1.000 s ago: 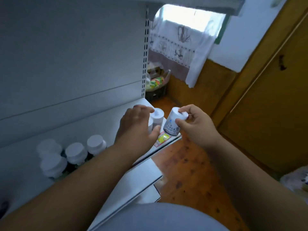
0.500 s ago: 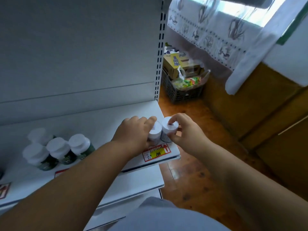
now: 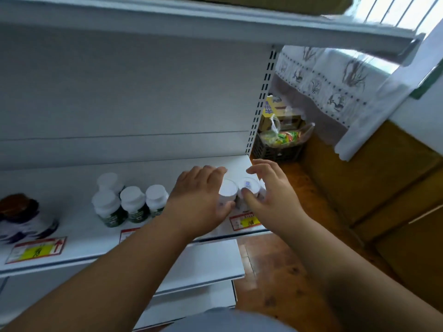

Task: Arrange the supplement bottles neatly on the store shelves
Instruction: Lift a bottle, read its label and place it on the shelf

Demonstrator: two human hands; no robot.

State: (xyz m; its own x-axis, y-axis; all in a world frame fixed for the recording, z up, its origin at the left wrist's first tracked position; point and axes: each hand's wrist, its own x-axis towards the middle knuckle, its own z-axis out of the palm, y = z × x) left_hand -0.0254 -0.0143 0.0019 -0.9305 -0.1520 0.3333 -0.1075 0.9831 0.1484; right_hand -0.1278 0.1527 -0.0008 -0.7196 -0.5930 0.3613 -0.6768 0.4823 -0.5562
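Note:
Two small white-capped supplement bottles stand side by side at the right end of the white shelf. My left hand wraps the left bottle, fingers behind it and thumb in front. My right hand hovers at the right bottle, which has a blue mark on its cap; only the thumb touches it and the fingers are spread and lifted. Further left, several green-labelled bottles with white caps stand in a tight group. A dark-lidded jar sits at the far left.
Red and yellow price tags line the shelf's front edge. An upper shelf overhangs, and a lower shelf sticks out below. Right of the unit, a dark crate of snack packs sits on the wooden floor under a white curtain.
My right hand set its bottle down beside the other one, then spread its fingers off the cap. My left hand stayed on its bottle. The view swung left and up.

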